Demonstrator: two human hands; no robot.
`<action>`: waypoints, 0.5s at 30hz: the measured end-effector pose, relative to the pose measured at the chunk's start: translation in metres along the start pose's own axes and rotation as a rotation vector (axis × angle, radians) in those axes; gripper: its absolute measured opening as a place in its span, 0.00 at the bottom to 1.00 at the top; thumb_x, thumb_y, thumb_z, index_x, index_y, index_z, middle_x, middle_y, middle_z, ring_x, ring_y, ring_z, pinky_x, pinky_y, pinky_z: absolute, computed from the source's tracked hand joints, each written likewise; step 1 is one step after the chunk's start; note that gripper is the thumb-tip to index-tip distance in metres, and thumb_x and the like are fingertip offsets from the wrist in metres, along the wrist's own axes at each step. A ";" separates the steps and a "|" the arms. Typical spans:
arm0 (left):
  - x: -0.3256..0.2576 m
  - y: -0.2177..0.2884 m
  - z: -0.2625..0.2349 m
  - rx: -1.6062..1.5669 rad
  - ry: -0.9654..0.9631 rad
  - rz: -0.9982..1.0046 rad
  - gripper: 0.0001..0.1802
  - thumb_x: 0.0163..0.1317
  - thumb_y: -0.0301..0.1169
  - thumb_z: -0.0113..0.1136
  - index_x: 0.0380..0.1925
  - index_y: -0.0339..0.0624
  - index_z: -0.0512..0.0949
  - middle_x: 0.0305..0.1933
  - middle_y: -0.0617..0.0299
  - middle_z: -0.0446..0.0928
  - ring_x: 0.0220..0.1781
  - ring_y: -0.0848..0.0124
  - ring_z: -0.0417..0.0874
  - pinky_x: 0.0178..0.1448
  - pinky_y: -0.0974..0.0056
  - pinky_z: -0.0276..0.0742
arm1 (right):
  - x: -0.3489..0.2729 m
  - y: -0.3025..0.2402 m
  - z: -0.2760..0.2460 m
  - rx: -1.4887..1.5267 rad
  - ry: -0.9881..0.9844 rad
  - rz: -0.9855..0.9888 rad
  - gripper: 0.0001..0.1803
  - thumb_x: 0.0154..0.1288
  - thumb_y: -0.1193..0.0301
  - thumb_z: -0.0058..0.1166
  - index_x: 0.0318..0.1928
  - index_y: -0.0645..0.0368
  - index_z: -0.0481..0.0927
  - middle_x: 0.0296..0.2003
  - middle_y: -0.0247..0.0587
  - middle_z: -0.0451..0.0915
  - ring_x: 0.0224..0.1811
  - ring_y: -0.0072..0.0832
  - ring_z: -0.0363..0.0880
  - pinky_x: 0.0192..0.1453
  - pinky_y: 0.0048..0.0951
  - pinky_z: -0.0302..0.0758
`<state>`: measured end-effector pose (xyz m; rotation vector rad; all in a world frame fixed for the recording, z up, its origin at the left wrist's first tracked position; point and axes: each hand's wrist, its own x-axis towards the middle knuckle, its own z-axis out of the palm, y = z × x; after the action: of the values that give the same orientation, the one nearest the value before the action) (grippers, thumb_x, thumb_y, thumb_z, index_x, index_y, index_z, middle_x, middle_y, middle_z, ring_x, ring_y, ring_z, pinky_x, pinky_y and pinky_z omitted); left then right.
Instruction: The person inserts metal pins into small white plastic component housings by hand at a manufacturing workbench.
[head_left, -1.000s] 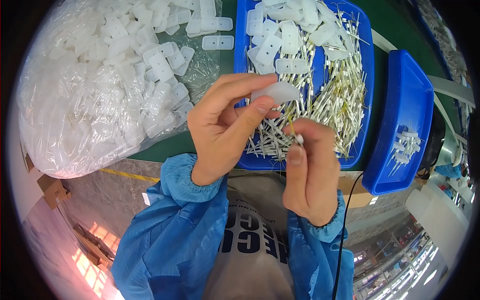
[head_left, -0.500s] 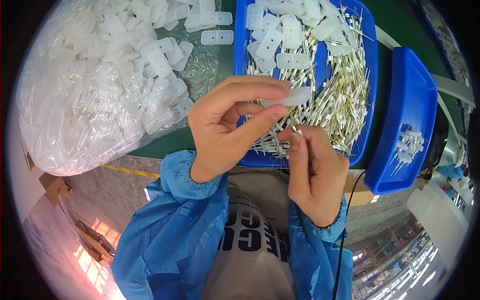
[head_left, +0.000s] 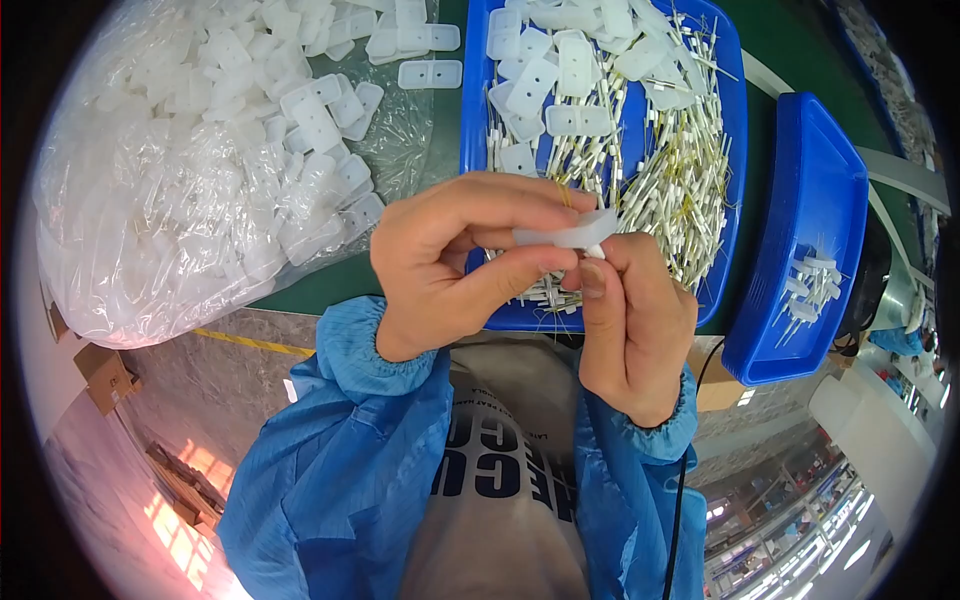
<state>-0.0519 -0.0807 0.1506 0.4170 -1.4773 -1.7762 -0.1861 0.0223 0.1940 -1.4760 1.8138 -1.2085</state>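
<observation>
My left hand [head_left: 435,265] pinches a translucent white plastic cap [head_left: 578,234] between thumb and fingers, edge-on, above the front of a blue tray [head_left: 737,130]. Pressed up against the cap's underside is a small white cylindrical part [head_left: 595,252], gripped by the thumb and forefinger of my right hand [head_left: 638,330]. A thin yellowish wire [head_left: 565,195] shows above the cap, by the left fingers. Beneath the hands, the tray holds a heap of white wire-ended parts [head_left: 680,190] and several two-holed caps [head_left: 577,120].
On the left, a clear plastic bag [head_left: 130,250] bulges with many more caps. Two loose caps [head_left: 430,74] lie between bag and tray on the green table [head_left: 335,280]. To the right, stacked blue trays [head_left: 815,165] hold a small cluster of assembled-looking pieces [head_left: 812,287]. A black cable [head_left: 679,520] hangs beside my right sleeve.
The right hand has risen to the cap, bringing the white part against its underside. The left hand has lowered slightly, and the cap is now tilted a little differently.
</observation>
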 end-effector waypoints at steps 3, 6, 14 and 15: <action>0.001 0.001 -0.007 0.096 -0.034 0.100 0.12 0.60 0.24 0.67 0.41 0.31 0.76 0.46 0.40 0.81 0.47 0.49 0.86 0.51 0.52 0.86 | -0.003 -0.004 -0.001 0.158 -0.049 0.073 0.05 0.71 0.77 0.51 0.45 0.63 0.75 0.28 0.41 0.81 0.22 0.33 0.82 0.25 0.28 0.76; 0.003 0.004 -0.012 0.171 -0.071 0.216 0.12 0.56 0.23 0.70 0.38 0.31 0.79 0.43 0.42 0.83 0.46 0.51 0.88 0.47 0.56 0.87 | -0.005 -0.009 0.001 0.177 -0.037 0.068 0.06 0.70 0.77 0.53 0.45 0.62 0.75 0.27 0.40 0.80 0.21 0.34 0.82 0.25 0.29 0.76; 0.003 -0.002 -0.003 0.218 -0.005 0.392 0.14 0.48 0.23 0.75 0.36 0.32 0.84 0.41 0.44 0.85 0.45 0.53 0.89 0.46 0.60 0.87 | -0.007 -0.018 0.014 -0.262 0.167 -0.168 0.12 0.58 0.79 0.64 0.42 0.66 0.77 0.18 0.38 0.77 0.15 0.32 0.77 0.19 0.30 0.71; 0.002 0.003 -0.001 0.233 -0.027 0.331 0.14 0.49 0.22 0.75 0.37 0.32 0.83 0.43 0.44 0.84 0.47 0.52 0.88 0.49 0.59 0.86 | -0.009 -0.018 0.015 -0.278 0.198 -0.151 0.13 0.58 0.78 0.65 0.42 0.65 0.77 0.18 0.38 0.77 0.15 0.32 0.77 0.19 0.30 0.72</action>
<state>-0.0519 -0.0834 0.1532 0.2468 -1.6718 -1.3618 -0.1621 0.0252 0.2009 -1.7238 2.1040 -1.2520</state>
